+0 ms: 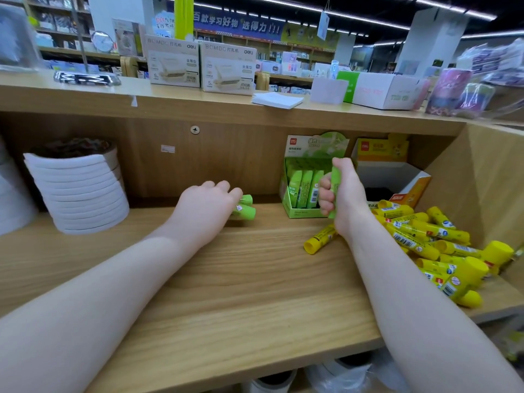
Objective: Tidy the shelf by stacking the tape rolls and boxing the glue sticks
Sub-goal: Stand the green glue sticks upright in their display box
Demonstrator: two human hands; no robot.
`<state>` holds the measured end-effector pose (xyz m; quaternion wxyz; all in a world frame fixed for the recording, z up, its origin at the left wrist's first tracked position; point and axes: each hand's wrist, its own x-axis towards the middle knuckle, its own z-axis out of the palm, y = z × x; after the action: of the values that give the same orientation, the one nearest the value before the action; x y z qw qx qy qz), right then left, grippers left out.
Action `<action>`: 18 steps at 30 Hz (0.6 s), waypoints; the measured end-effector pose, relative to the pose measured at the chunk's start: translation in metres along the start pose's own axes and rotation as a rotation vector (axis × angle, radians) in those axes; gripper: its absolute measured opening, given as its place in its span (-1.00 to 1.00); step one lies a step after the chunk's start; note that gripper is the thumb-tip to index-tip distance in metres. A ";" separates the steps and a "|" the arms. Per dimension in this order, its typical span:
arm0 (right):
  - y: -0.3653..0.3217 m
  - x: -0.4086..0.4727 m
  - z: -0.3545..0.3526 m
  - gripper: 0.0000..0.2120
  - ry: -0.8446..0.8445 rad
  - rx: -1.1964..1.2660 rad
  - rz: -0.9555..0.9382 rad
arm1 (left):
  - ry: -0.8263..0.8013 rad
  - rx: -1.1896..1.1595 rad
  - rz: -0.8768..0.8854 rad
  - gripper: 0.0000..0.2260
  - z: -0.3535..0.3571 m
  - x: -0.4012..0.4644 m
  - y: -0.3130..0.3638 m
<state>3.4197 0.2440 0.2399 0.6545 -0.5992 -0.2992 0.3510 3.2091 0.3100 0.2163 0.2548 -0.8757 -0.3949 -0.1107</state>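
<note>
Head view, single frame. I see both bare arms reaching in from the bottom edge onto the wooden shelf.

Left hand, centre of frame: fingers curled over two green glue sticks. The sticks lie one above the other, long axes near horizontal, free ends pointing toward the right of the frame. I cannot tell whether they touch the shelf board.

Right hand, right of centre: fist wrapped round one green stick, long axis close to vertical, upper end showing above the fingers and lower end below the palm. It sits just in front of the right side of the green display box.

Green display box stands upright against the back panel, open face toward me, several green sticks packed upright inside it.

Right of it, the yellow-and-white display box stands open; its interior looks dark and I cannot make out its contents.

Lower right of frame: a loose heap of yellow glue sticks, axes lying in mixed directions. One yellow stick lies apart under the right wrist, cap end toward the lower left.

Left of frame: stack of white tape rolls, leaning, roughly ten high.
</note>
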 end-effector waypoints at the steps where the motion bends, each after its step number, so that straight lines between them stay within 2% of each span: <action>1: -0.003 0.000 -0.001 -0.60 0.005 0.041 -0.021 | 0.004 -0.016 -0.001 -0.68 0.001 0.000 0.000; 4: -0.009 0.001 -0.007 -0.63 0.019 0.150 -0.046 | -0.004 -0.100 -0.015 -0.69 0.003 0.000 0.000; 10: -0.006 0.014 -0.011 -0.60 -0.015 0.245 -0.092 | -0.118 -0.384 -0.093 -0.67 0.004 0.001 0.003; 12: -0.003 0.021 -0.011 -0.61 0.023 0.246 -0.103 | -0.130 -0.434 -0.079 -0.67 0.004 0.001 0.007; 16: 0.008 0.029 -0.012 -0.76 0.169 -0.202 -0.310 | -0.141 -0.520 -0.056 -0.65 0.002 0.002 0.014; 18: 0.013 0.032 -0.011 -0.79 0.188 -0.287 -0.418 | -0.135 -0.550 -0.060 -0.66 0.001 0.002 0.015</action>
<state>3.4450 0.2643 0.2251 0.6461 -0.6410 -0.4008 0.1050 3.2218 0.3033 0.2111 -0.0226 -0.9053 -0.3917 -0.1625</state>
